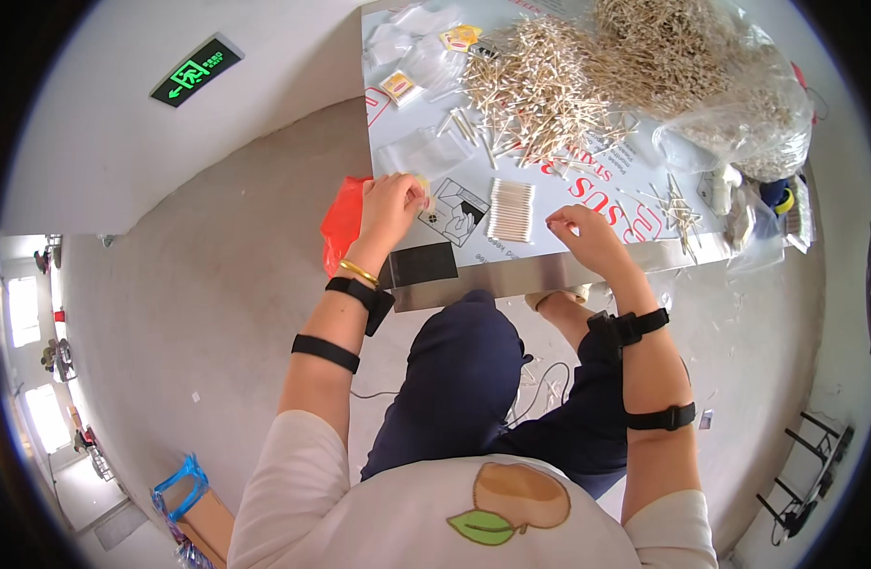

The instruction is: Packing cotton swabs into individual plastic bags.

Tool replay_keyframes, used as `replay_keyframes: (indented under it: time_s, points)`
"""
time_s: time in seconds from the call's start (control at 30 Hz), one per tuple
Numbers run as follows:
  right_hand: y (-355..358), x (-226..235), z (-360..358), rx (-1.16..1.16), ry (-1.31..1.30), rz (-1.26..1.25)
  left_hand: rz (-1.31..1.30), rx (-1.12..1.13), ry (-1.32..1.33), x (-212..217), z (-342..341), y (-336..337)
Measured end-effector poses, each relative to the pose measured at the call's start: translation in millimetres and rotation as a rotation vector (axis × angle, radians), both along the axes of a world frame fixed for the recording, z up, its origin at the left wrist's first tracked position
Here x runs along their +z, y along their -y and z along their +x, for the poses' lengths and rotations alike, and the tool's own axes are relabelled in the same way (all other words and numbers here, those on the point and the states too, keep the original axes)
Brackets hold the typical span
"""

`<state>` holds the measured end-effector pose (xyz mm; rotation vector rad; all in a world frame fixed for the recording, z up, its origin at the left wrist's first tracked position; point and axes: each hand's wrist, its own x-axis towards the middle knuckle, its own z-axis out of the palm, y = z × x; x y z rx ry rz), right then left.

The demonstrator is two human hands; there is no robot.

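Note:
A neat row of cotton swabs (511, 211) lies side by side on the table, between my two hands. To its left, my left hand (390, 211) is closed at the table's edge, thumb and fingers pinched together. A small yellowish, clear piece shows at those fingertips; whether they grip it is too small to tell. My right hand (587, 237) hovers just right of the row, its thumb and forefinger pinched, and anything between them is hidden. Beyond the row spreads a loose heap of cotton swabs (540, 90). A flat clear plastic bag (424, 152) rests past my left hand.
A red plastic bag (341, 228) hangs at the table's left edge. Small packs, including a yellow-and-white box (399, 88), lie at the far left. A large clear sack (739, 123) of swabs fills the far right. Scattered swabs (680, 211) lie near the right corner.

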<state>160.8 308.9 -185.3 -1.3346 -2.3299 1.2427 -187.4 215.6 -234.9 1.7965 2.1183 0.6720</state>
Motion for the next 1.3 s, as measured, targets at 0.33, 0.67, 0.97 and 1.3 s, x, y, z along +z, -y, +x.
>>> replay_keyframes:
  time_s: [0.33, 0.67, 0.97, 1.3]
  points:
    - [18, -26, 8, 0.014, 0.059, 0.003, -0.042, -0.192, 0.458, -2, 60, 12]
    - [60, -74, -4, -0.232, -0.097, 0.119, 0.046, -0.233, 0.194, -13, 47, 10]
    - [67, -77, -4, -0.206, -0.116, 0.24, 0.184, -0.378, 0.039, -11, 89, 30]
    - [67, -78, -7, -0.194, -0.13, 0.252, 0.092, -0.441, -0.002, -14, 106, 31]
